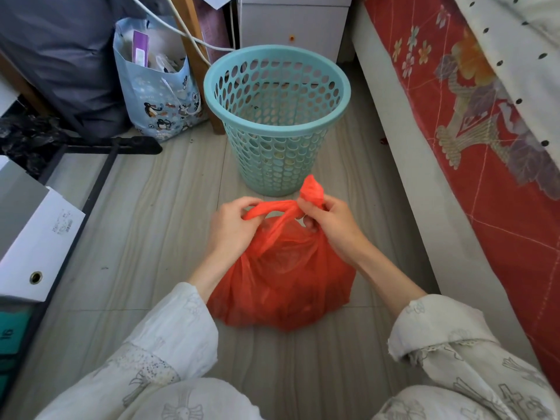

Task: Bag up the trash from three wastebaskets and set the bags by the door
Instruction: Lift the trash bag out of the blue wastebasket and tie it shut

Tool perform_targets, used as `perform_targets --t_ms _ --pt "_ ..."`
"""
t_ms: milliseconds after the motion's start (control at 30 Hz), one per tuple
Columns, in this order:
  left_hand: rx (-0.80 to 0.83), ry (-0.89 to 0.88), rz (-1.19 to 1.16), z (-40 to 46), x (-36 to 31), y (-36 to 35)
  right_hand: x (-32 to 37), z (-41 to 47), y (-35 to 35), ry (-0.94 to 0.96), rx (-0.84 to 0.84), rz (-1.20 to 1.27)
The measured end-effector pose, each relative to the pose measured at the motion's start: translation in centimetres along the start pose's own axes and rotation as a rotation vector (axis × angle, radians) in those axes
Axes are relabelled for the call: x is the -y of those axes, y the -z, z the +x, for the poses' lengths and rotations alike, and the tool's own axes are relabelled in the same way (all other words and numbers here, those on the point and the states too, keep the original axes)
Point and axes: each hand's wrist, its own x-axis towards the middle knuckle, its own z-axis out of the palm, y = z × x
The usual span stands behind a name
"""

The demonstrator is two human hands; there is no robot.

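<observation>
Hands on the red bag (285,277): left hand (231,230) pinches one twisted handle, right hand (331,224) grips the other, fingers curled tight. Bag sits on the floor (157,225), near side of the teal wastebasket (277,116).

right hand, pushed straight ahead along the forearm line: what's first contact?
Probably the teal wastebasket: the right hand, pinching the red bag by its twisted handle, points up-left toward the basket's base. Depth is unclear.
</observation>
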Motion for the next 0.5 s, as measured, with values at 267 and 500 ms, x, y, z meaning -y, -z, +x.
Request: perform_targets --t_ms 267,500 --pt "-0.039 0.122 -0.777 -0.6 -2.7 1.4 0.6 0.1 -0.3 -0.092 0.0 0.243" --pt "-0.132 0.357 -1.38 0.2 -2.9 2.4 0.5 0.3 -0.8 -0.09 -0.045 0.4"
